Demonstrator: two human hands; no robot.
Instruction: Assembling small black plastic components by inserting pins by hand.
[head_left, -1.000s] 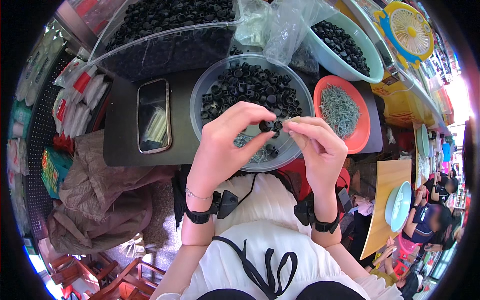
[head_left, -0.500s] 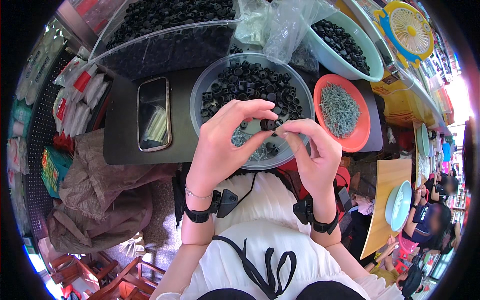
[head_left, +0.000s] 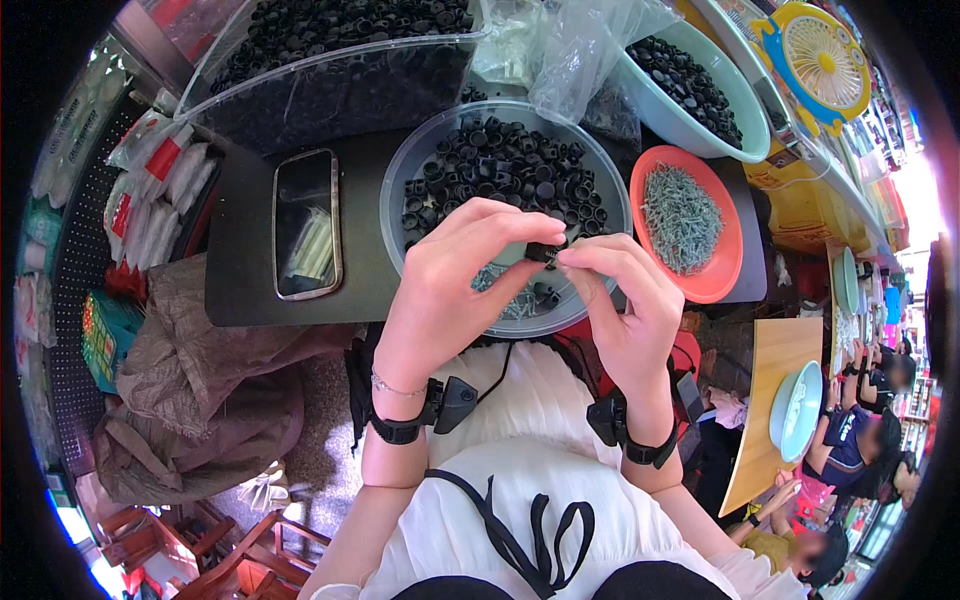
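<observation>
Above the round clear tub, my left hand pinches a small black plastic piece between thumb and fingers. My right hand is closed in a pinch against that piece, on what looks like a small metal screw, mostly covered by the fingertips. Below both hands the tub holds a heap of black plastic pieces. A smaller pile of silvery screws lies at its near side. More screws fill an orange plate to the right.
A large clear bin of black pieces stands behind, beside plastic bags and a pale blue basin. A phone lies left on the dark table. Seated people and another basin are far right.
The black piece has turned and tipped slightly between my fingers, and my left fingertips have shifted a little right and down over it. Both hands keep their pinch.
</observation>
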